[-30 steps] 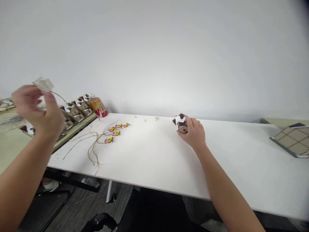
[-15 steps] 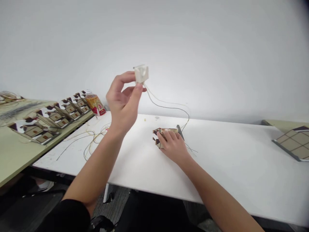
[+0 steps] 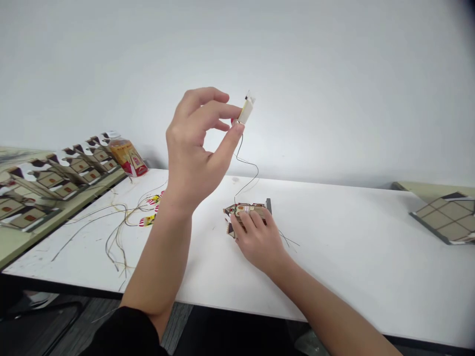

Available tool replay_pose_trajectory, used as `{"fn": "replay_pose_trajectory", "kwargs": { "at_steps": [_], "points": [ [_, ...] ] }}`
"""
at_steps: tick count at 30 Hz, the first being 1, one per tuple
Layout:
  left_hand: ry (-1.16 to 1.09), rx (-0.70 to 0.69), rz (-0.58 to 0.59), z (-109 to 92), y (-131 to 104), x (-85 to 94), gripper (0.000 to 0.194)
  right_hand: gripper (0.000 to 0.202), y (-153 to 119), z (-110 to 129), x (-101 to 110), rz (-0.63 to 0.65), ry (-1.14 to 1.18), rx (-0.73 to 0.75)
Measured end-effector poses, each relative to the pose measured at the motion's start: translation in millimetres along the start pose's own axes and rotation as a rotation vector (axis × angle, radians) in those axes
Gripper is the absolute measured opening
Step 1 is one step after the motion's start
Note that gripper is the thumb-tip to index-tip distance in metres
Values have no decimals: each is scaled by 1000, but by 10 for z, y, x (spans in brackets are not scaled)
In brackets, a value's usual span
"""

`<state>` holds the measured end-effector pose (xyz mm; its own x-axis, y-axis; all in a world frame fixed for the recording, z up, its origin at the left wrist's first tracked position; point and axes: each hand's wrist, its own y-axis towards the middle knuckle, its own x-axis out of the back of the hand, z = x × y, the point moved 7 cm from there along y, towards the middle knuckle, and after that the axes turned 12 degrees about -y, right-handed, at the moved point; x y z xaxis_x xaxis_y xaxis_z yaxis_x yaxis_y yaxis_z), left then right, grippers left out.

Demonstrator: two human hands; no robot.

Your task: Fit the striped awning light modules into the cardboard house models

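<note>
White table [image 3: 371, 257] against pale wall [image 3: 315, 74]

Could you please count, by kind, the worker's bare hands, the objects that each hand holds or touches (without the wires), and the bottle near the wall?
Hands: 2, the left hand and the right hand
Small pale piece in the left hand: 1
House model under the right hand: 1
Bottle: 1
Total: 5

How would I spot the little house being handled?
On the white table, find the right hand near the middle. Under its fingers lies a small model house, tipped over, grey base facing right. Unlike the houses lined up at left, it's beneath a hand.
</note>
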<state>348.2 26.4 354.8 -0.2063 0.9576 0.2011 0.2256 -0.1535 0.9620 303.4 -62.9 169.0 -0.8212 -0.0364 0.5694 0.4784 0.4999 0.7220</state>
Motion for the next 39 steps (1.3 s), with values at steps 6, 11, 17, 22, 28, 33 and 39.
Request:
{"fn": "replay_pose_trajectory", "kwargs": {
  "at_steps": [6,11,17,22,28,33,39],
  "points": [
    [-60,68,46,-4,14,29,19,9,-27,-636,178,-193,244,-277],
    [-67,76,81,-100,33,9,24,25,-278,-1282,-31,-247,369,-705],
    [55,-12,136,-203,20,-35,15,29,-482,-1425,-396,-137,671,-930],
    [67,-68,154,-276,14,-66,3,27,-492,-1384,-472,-124,781,-937],
    [71,-49,164,-285,0,-82,5,26,-508,-1398,-516,-107,834,-983],
    [46,-7,173,-243,-11,-100,3,25,-498,-1404,-504,-107,846,-988],
    [92,147,244,-114,-41,-144,10,25,-493,-1408,-494,-111,855,-988]
  ]
}}
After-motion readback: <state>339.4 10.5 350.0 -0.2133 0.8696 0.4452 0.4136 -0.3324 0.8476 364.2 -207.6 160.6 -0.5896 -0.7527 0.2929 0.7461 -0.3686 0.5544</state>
